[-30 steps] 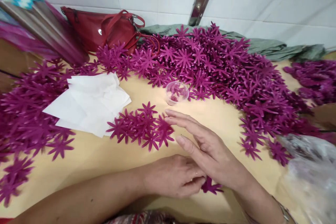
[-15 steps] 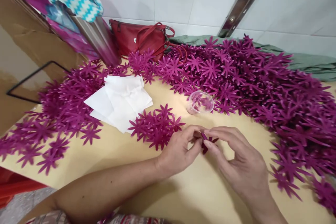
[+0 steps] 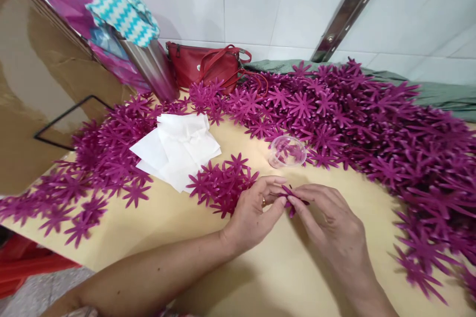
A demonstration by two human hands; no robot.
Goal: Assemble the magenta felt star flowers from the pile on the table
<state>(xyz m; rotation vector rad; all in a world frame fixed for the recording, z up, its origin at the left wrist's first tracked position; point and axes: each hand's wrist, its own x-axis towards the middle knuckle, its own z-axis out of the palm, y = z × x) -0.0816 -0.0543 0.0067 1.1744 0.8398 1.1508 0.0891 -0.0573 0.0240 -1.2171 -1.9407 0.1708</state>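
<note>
A purple fabric flower point(image 3: 292, 210) is pinched between my two hands above the table. My left hand point(image 3: 256, 210) grips its left side with thumb and forefinger; a ring shows on one finger. From the other side, the thumb and fingertips of my right hand point(image 3: 329, 218) close on the same flower, hiding part of it. A small heap of similar purple flowers point(image 3: 223, 183) lies just left of my left hand. Beyond my hands stands a clear plastic cup point(image 3: 287, 152), with purple showing through it.
White paper sheets point(image 3: 178, 151) lie at centre left. Large piles of purple flowers point(image 3: 372, 119) spread along the back and right, with more point(image 3: 119, 143) at left. Behind are a red purse point(image 3: 201, 67), a cloth-topped metal tumbler point(image 3: 148, 64) and a cardboard box point(image 3: 44, 84).
The view has shifted slightly, so the background sits lower and farther right. My fingers have changed position on the flower, which is turned differently between them.
</note>
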